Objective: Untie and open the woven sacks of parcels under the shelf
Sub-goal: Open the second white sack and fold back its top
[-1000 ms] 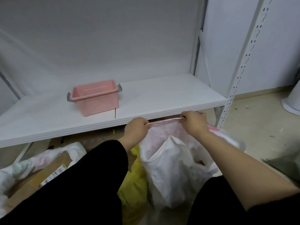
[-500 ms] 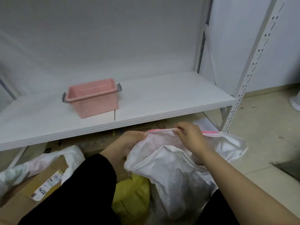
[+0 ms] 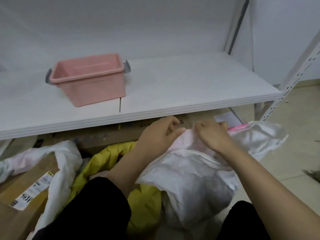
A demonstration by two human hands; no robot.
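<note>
Filling the bottom edge is the person's black clothing (image 3: 90, 213), with a crumpled yellow plastic bag (image 3: 145, 205) lying between it and the white woven sack (image 3: 190, 181). The sack slumps on the floor in front of the person, just forward of the shelf's front edge. To the left is a brown cardboard box with a printed label (image 3: 22, 201), and a second, limp white sack (image 3: 65, 163) is draped over its corner.

Further off, both hands meet at the top of the woven sack. The left hand (image 3: 159, 135) has its fingers curled and pinches the gathered rim against the thumb. The right hand (image 3: 213, 135), just beside it, has its fingers folded down over the same rim. A pink-edged strip of the sack's mouth (image 3: 239, 126) trails off to the right.

Beyond the hands, flattened brown cardboard (image 3: 107, 137) sits under the white shelf board (image 3: 190, 87). A pink plastic bin with grey handles (image 3: 90, 78) stands on the board, left of centre. A perforated white upright (image 3: 294, 80) rises at the right.
</note>
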